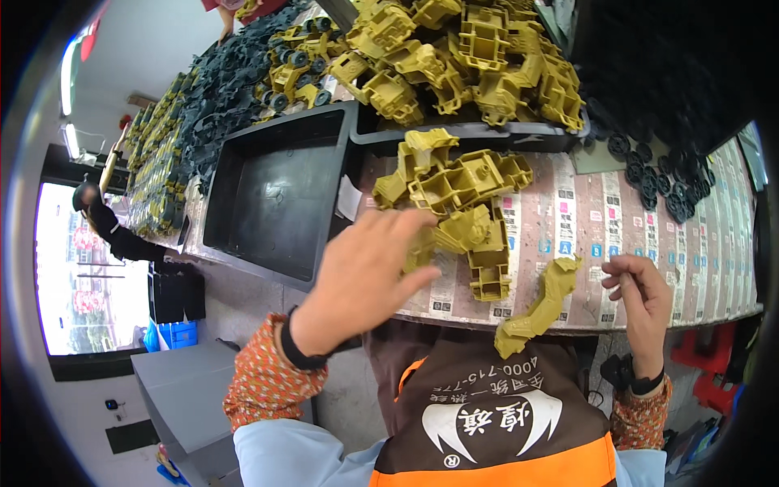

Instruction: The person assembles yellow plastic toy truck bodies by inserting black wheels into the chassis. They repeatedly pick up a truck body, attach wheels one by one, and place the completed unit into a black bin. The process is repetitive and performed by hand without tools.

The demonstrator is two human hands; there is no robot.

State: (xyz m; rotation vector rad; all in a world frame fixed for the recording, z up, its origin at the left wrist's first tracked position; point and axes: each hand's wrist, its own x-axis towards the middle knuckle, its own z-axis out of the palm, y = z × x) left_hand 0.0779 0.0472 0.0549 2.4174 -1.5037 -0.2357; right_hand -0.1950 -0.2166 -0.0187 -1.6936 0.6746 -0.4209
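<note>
My left hand [365, 264] reaches over a loose group of olive-yellow plastic toy vehicle bodies [454, 191] on the table. Its thumb stands apart from the fingers, and part of a yellow body is hidden behind it; whether they touch I cannot tell. A separate yellow vehicle body [540, 308] lies tilted at the table's front edge, between my two hands. To the right of that body, my right hand [645, 300] hovers with loosely bent fingers and nothing visible in them.
A black tray [276, 191] stands left of the group. Behind, a grey bin [479, 130] is heaped with yellow bodies. Black wheels [661, 178] lie at the right, dark green parts [231, 89] at the far left. A person [101, 215] is beyond the table's left end.
</note>
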